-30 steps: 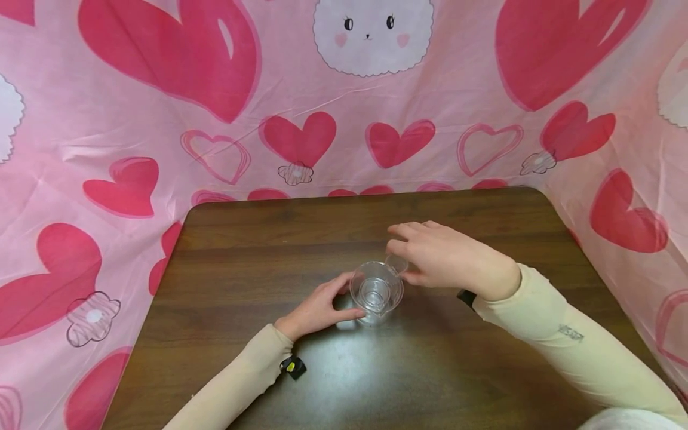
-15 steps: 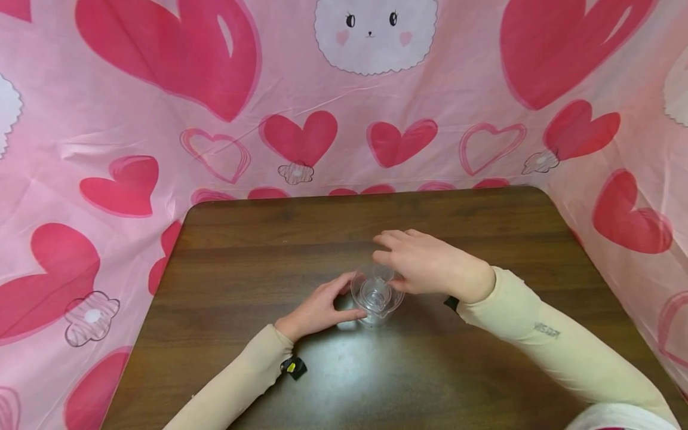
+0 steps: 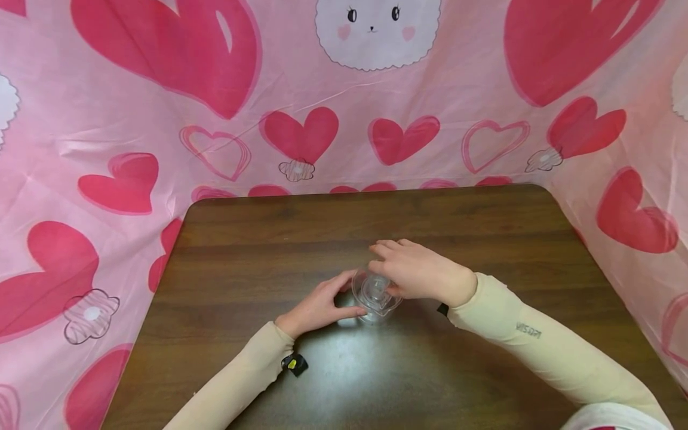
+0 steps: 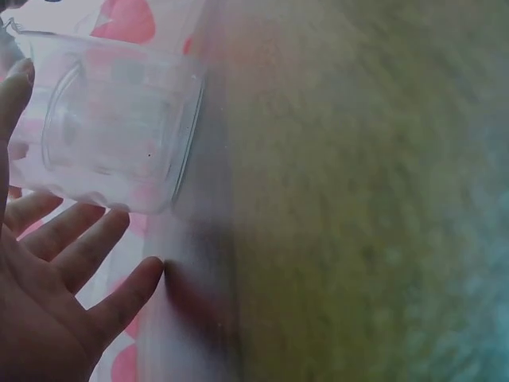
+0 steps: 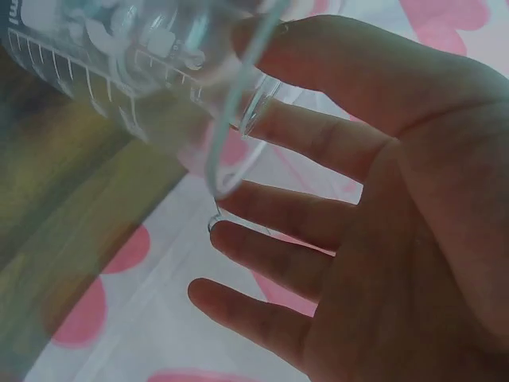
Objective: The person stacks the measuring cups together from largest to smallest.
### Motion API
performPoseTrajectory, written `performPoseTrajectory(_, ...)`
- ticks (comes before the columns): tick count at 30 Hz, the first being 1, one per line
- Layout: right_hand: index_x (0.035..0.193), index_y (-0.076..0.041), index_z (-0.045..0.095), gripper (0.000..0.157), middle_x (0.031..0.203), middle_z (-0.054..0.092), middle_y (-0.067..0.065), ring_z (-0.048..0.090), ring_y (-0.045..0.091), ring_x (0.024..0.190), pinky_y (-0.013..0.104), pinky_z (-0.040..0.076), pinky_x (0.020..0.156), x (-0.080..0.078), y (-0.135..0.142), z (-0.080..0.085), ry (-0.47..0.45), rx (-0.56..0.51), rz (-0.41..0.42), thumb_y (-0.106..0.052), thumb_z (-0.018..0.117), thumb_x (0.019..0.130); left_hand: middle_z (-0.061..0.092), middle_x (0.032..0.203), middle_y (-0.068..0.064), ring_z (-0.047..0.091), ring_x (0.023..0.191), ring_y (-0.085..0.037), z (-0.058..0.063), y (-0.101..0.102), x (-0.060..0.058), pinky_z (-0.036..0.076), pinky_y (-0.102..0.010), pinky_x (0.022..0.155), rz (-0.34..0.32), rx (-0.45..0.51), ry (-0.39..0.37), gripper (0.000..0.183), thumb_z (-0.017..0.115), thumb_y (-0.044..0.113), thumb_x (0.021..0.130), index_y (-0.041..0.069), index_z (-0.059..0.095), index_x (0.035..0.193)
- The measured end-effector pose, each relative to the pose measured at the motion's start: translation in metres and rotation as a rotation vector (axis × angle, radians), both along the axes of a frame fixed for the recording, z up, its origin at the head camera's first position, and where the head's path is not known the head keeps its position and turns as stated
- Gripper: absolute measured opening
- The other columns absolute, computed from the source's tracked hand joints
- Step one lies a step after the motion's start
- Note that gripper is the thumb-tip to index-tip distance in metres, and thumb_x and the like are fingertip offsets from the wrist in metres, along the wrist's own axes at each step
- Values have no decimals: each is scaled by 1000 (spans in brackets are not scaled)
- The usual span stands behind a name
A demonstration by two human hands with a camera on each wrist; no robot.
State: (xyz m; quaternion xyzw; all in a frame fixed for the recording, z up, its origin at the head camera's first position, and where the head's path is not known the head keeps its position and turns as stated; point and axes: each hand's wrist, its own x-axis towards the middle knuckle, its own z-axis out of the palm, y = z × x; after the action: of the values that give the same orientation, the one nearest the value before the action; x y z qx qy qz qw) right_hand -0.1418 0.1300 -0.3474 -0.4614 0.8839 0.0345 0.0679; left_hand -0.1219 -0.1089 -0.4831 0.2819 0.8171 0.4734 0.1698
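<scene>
A large clear glass beaker [image 4: 179,151] stands on the brown table, with smaller glass nested inside it. My left hand [image 3: 321,303] holds the beaker from the left, thumb on the near side and fingers on the far side. Above the mouth, my right hand [image 3: 421,272] pinches a small clear beaker [image 3: 378,285] between thumb and forefinger, lowered inside the large one's rim. White graduation marks show on the large beaker's wall in the right wrist view, where the other right-hand fingers [image 5: 270,259] reach out loosely past the rim.
The wood-patterned table [image 3: 258,251] has rounded far corners. Pink cloth [image 3: 344,89] printed with hearts hangs behind it and along both sides. A black strap piece [image 3: 294,363] sits at the left wrist.
My right hand has moved left and toward me, bringing the small beaker from the large beaker's far right rim to inside its mouth. My left hand stays in place.
</scene>
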Motion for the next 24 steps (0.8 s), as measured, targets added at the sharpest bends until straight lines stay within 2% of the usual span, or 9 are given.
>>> performPoseTrajectory(8,123,-13,73,49,139,62,19,56,37,132,53,49,106,1,-3,-8,25,21,-2,-31,92,81,54,152,9,55,135,-9,-3,1,-1,46,-41,112,-4,1,14,74,79,45,93,33,42,156)
performPoseTrajectory(14,126,-16,75,53,139,62,18,57,37,131,53,49,107,1,-6,-9,26,48,-5,-32,94,79,53,153,11,54,136,-8,-2,0,-2,45,-43,113,-8,15,12,73,78,43,94,36,40,156)
performPoseTrajectory(24,123,-18,77,48,135,64,16,59,35,127,50,50,105,0,-8,-15,75,82,0,-32,93,79,52,153,11,54,136,-8,-1,1,-1,46,-40,112,-12,18,24,75,79,43,93,35,40,157)
